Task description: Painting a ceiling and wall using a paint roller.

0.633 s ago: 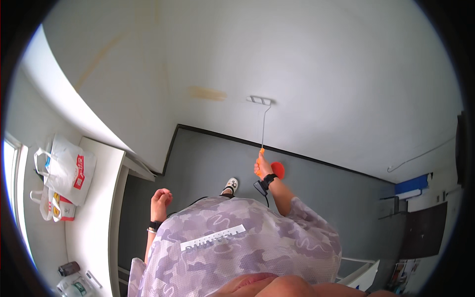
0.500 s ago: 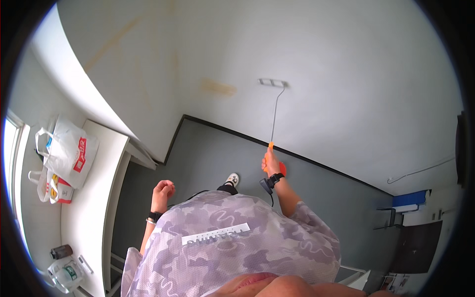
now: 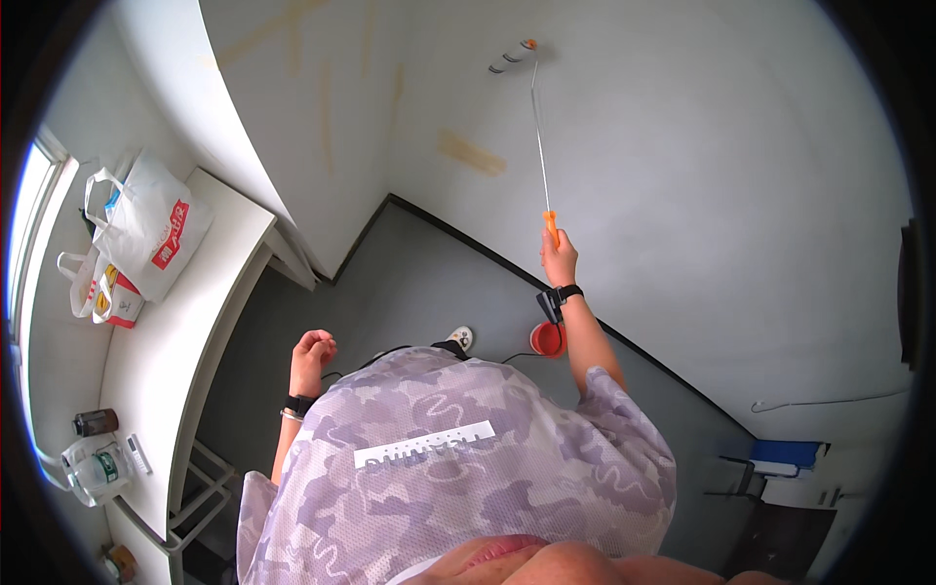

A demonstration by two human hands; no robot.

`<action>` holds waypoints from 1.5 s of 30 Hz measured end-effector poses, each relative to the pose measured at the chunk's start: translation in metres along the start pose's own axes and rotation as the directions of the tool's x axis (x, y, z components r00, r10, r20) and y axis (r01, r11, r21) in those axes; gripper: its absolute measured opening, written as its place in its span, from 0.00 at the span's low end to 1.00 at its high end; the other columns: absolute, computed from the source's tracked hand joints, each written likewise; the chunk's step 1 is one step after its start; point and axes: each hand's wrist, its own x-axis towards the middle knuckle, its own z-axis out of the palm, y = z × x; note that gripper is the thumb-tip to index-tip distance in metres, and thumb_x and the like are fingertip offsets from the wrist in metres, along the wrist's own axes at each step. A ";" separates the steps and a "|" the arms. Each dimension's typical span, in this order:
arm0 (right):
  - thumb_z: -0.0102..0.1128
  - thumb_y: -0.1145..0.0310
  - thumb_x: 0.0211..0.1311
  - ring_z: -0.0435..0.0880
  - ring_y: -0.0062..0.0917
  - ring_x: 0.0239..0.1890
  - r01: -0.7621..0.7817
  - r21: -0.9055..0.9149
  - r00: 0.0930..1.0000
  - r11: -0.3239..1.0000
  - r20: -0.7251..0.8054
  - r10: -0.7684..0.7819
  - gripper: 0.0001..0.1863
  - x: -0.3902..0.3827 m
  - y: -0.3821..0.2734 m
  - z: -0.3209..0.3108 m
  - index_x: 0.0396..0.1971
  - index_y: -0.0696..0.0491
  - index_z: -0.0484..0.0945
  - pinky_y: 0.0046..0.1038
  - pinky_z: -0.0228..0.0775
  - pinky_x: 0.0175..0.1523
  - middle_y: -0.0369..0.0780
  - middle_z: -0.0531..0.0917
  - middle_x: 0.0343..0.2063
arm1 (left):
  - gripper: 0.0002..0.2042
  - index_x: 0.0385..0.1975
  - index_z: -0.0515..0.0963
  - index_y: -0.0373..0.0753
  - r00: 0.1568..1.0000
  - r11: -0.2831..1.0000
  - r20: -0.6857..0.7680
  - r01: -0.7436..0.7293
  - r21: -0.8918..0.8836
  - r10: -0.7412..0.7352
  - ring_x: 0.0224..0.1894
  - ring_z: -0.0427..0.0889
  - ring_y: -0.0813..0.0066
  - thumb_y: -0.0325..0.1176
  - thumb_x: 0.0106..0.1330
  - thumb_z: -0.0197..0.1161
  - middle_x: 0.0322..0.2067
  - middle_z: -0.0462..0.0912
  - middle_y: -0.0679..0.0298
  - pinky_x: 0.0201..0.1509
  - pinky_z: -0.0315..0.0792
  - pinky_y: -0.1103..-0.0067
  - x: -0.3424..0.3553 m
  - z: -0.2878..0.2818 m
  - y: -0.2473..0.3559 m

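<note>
My right hand (image 3: 559, 261) is wrapped round the orange handle of a paint roller (image 3: 542, 146), arm stretched forward. From the handle a long thin metal rod runs up to the white, dark-striped roller head (image 3: 512, 58), which is at the white wall (image 3: 673, 156); whether it touches firmly, I cannot tell. Beside my left hip my left hand (image 3: 313, 353) hangs with loosely curled fingers, and nothing shows in it. A red bucket (image 3: 549, 339) stands on the floor below my right forearm, partly hidden by it. Yellowish streaks (image 3: 472, 153) mark the wall left of the rod.
Along the left runs a white counter (image 3: 210, 263) with white carrier bags (image 3: 156, 224), a dark jar (image 3: 95, 421) and a clear plastic bottle (image 3: 96, 470). A dark skirting strip (image 3: 458, 229) edges the grey floor (image 3: 390, 283). Toward the right back lies a blue object (image 3: 785, 454) near a dark door (image 3: 780, 536).
My right hand has gone up and slightly right with the roller, whose head now sits higher on the wall and tilted. The red bucket shows more. My view has shifted; my left hand stays curled.
</note>
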 end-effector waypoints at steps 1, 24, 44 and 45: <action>0.53 0.51 0.62 0.80 0.32 0.21 -0.011 -0.059 1.000 0.998 0.020 0.012 0.20 0.004 0.002 0.002 0.28 0.56 0.71 0.33 0.70 0.28 0.41 0.77 0.16 | 0.04 0.32 0.74 0.39 1.000 1.000 -0.003 -0.008 -0.011 0.008 0.31 0.75 0.83 0.24 0.61 0.52 0.28 0.77 0.69 0.38 0.70 0.87 -0.003 -0.001 -0.001; 0.54 0.50 0.58 0.76 0.29 0.17 -0.850 0.117 0.503 0.514 -0.108 0.857 0.22 -0.283 0.221 -0.100 0.21 0.56 0.72 0.32 0.67 0.22 0.41 0.75 0.16 | 0.03 0.31 0.74 0.39 0.832 0.868 0.251 0.488 0.095 -0.495 0.29 0.77 0.78 0.25 0.61 0.53 0.26 0.77 0.67 0.34 0.72 0.82 0.071 -0.033 -0.064; 0.58 0.62 0.55 0.73 0.20 0.14 -0.814 0.308 0.518 0.493 0.001 0.855 0.11 -0.439 0.181 -0.143 0.28 0.56 0.73 0.25 0.64 0.18 0.36 0.76 0.17 | 0.07 0.37 0.73 0.35 0.588 0.636 0.427 0.202 0.745 -0.687 0.26 0.77 0.75 0.27 0.61 0.53 0.27 0.78 0.62 0.26 0.70 0.82 0.055 0.157 -0.127; 0.57 0.54 0.55 0.72 0.22 0.12 -0.763 0.332 0.594 0.555 0.021 0.804 0.19 -0.447 0.184 -0.149 0.38 0.53 0.74 0.26 0.63 0.17 0.36 0.75 0.15 | 0.08 0.38 0.73 0.35 0.521 0.663 0.566 0.001 0.748 -0.639 0.26 0.78 0.74 0.28 0.60 0.55 0.28 0.78 0.61 0.27 0.71 0.81 0.049 0.166 -0.143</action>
